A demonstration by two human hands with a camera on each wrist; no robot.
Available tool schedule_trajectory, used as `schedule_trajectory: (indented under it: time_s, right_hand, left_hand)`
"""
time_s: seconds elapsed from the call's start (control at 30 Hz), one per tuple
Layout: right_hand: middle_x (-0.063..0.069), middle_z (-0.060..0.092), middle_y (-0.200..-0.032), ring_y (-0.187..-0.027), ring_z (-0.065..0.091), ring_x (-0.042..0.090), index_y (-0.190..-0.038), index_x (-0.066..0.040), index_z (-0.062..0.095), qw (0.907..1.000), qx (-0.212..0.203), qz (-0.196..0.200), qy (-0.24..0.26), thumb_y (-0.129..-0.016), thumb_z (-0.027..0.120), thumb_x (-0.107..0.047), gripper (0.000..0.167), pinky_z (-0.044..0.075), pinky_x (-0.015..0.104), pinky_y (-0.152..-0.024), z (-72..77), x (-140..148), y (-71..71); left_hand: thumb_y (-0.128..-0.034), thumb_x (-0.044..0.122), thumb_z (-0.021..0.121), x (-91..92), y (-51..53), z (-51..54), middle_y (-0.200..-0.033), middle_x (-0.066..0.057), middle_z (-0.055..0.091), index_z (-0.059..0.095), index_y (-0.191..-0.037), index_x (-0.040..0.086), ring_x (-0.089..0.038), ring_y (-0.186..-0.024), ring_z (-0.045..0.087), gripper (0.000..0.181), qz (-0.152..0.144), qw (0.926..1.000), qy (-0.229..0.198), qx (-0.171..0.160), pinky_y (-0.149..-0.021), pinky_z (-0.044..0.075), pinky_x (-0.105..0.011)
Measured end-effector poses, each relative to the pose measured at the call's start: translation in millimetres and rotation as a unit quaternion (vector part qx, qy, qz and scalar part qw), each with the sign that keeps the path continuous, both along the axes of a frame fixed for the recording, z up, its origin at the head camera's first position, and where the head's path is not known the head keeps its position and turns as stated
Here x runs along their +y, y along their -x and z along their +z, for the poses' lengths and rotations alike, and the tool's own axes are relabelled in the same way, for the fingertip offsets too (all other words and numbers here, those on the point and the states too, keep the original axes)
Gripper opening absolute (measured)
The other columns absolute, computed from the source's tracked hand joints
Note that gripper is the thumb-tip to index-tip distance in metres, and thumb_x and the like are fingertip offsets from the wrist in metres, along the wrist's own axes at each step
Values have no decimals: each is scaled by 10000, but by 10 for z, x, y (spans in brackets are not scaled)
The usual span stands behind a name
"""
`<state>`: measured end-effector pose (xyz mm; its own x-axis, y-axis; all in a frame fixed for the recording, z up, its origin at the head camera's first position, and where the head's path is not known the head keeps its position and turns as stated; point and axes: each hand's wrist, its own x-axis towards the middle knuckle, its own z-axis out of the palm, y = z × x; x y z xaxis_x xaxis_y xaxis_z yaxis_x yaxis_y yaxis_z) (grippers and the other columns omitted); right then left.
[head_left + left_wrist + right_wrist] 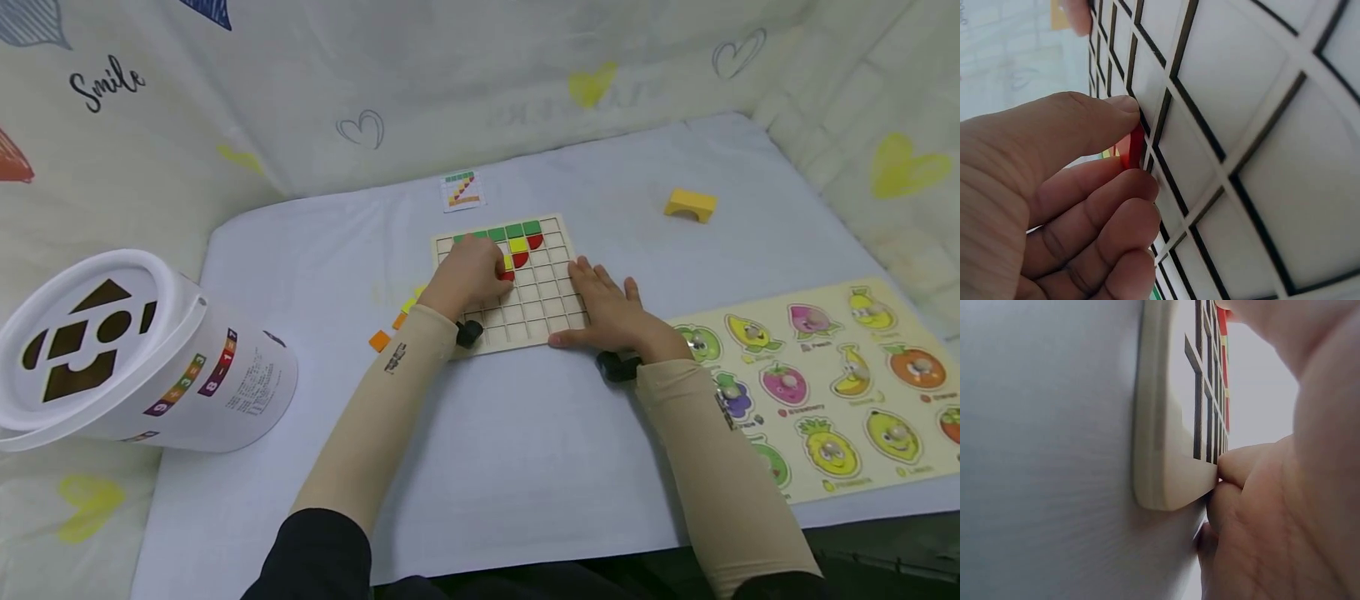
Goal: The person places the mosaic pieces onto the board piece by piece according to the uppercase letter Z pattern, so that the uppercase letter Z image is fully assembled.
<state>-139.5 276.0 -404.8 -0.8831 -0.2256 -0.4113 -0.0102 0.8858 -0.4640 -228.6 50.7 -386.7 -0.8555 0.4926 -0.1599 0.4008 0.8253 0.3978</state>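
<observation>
At the left edge of the frame, a white bucket (255, 375) stands on the surface (525, 467); left of centre, an orange block (379, 341) lies near the left hand (471, 271); this hand pinches a red piece (1132, 149) between thumb and finger, against the grid board (534, 310) at frame centre; the right hand (611, 308), fingers extended, touches the board's right edge; at upper right sits a yellow arch (691, 204); at lower right lies a fruit board (842, 332).

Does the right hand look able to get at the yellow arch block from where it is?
Probably yes: the head view shows nothing standing between the right hand and the yellow arch block, forward and to its right. The hand would likely need to leave the grid board and reach out.
</observation>
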Motion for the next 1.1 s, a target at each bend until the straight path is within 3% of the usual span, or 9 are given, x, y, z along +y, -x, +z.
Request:
schedule_trajectory:
  time_s: [0.27,0.43,0.5,0.63,0.73,0.8,1.1]
  right_hand:
    - [105,-123,-1757,-1631,-89,399,-1675,-123,-61,10000,4,21,-4,-845,768,-624,1276,-114,718,-1236,-18,-63,15]
    - [105,-120,-1758,-1632,-86,399,-1675,-123,-59,10000,10,30,-2,-842,773,-620,1278,-112,714,-1238,-35,-83,16]
    - [111,-115,-1759,-1631,-83,402,-1675,-118,-56,10000,18,32,-8,-843,772,-620,1277,-110,713,-1239,-27,-85,17]
    - [127,-107,-1759,-1630,-78,406,-1674,-106,-52,10000,29,19,-35,-852,775,-592,1263,-106,710,-1239,3,-71,20]
    - [133,-104,-1758,-1629,-78,410,-1674,-101,-49,10000,30,-3,-50,-858,778,-573,1254,-105,712,-1237,25,-52,20]
    - [136,-108,-1757,-1628,-79,415,-1674,-101,-51,10000,22,-13,-67,-854,780,-578,1261,-106,715,-1235,30,-36,19]
    - [154,-109,-1752,-1622,-78,434,-1671,-83,-47,10000,-22,23,-51,-844,784,-598,1280,-102,732,-1224,11,-17,25]
  left_hand:
    - [-898,286,803,-78,-2,-10,-906,0,734,789,-874,120,-226,-972,552,169,131,9997,133,158,-868,510,-366]
    - [-898,306,808,-154,-16,-3,-933,-4,735,782,-921,113,-218,-961,568,196,151,9997,83,149,-911,514,-376]
    - [-900,300,805,-212,-19,-1,-930,-10,732,772,-926,107,-213,-937,591,198,136,9998,2,157,-1006,496,-381]
    - [-904,277,787,-409,-28,-8,-905,-13,715,743,-924,113,-197,-903,601,172,220,9996,-154,114,-978,511,-370]
    - [-905,272,781,-606,-40,-34,-888,-11,705,735,-925,122,-194,-885,595,158,407,9989,-206,68,-830,529,-347]
    - [-907,278,781,-739,-52,-54,-886,-19,702,737,-930,120,-198,-876,593,166,517,9985,-193,67,-802,521,-334]
    - [-875,270,815,-1209,-118,-91,-974,-58,735,765,-1007,81,-225,-917,631,236,921,9956,-135,-104,-866,549,-364]
